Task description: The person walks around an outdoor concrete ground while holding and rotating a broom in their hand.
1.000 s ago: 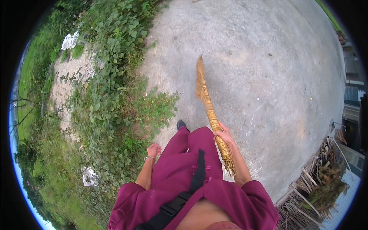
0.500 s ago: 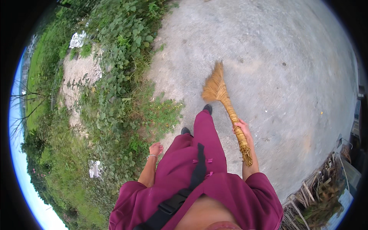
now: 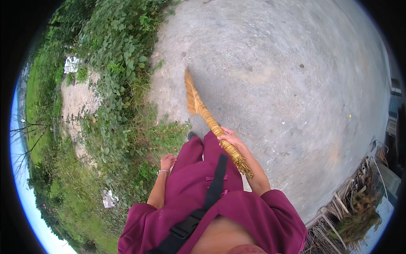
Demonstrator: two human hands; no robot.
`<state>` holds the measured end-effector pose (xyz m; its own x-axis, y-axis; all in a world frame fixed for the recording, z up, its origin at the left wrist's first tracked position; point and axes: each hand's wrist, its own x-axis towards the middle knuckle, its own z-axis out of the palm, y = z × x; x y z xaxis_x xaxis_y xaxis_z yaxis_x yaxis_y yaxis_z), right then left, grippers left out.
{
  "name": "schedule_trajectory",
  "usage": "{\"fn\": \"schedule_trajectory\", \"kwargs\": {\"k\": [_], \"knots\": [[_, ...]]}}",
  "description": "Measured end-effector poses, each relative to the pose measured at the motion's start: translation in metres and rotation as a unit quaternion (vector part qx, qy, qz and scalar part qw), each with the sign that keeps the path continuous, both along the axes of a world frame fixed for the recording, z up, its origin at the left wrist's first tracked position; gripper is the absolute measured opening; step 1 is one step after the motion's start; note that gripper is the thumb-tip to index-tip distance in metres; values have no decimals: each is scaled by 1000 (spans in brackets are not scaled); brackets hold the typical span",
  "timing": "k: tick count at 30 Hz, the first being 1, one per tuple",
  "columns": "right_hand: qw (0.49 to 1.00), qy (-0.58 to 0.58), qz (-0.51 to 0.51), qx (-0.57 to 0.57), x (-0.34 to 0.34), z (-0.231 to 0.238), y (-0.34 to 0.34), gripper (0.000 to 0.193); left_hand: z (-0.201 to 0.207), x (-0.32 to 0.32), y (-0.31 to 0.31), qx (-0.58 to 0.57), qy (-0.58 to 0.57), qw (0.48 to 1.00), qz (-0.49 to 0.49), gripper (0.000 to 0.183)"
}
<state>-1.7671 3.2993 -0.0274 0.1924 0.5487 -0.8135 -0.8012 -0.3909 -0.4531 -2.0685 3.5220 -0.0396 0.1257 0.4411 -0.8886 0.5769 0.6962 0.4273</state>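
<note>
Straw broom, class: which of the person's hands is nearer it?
Right. The right hand grips the straw broom; the left hand is apart from it, to its left.

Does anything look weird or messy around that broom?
Yes, a crumpled white scrap lies among the green plants on the left; it looks like litter. The broom in the right hand shows nothing odd.

Leafy bushes [image 3: 120, 51] grow at left, seemingly dry sticks [image 3: 332, 218] at lower right.
</note>
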Motion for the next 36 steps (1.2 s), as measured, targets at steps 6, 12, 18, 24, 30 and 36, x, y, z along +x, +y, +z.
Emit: {"fn": "schedule_trajectory", "kwargs": {"k": [6, 12, 18, 24, 30, 36], "knots": [[994, 4, -107, -26, 36, -9, -81, 55, 3, 11, 17, 15, -14, 999, 51, 22], [985, -84, -133, -76, 45, 45, -80, 60, -28, 26, 55, 37, -8, 997, 63, 22], [991, -113, -34, -61, 39, 62, 30, 76, -58, 59, 115, 73, 27, 995, -64, 21], [996, -70, 49, -8, 67, 23, 194, 69, -36, 83, 200, 5, -40, 999, 7, 21], [999, 19, -37, 17, 108, -25, 268, 59, -28, 72, 265, -20, -13, 999, 28, 20], [997, -33, -41, -65, 114, 17, 281, 65, -44, 87, 302, -25, 7, 998, 53, 21]]}}
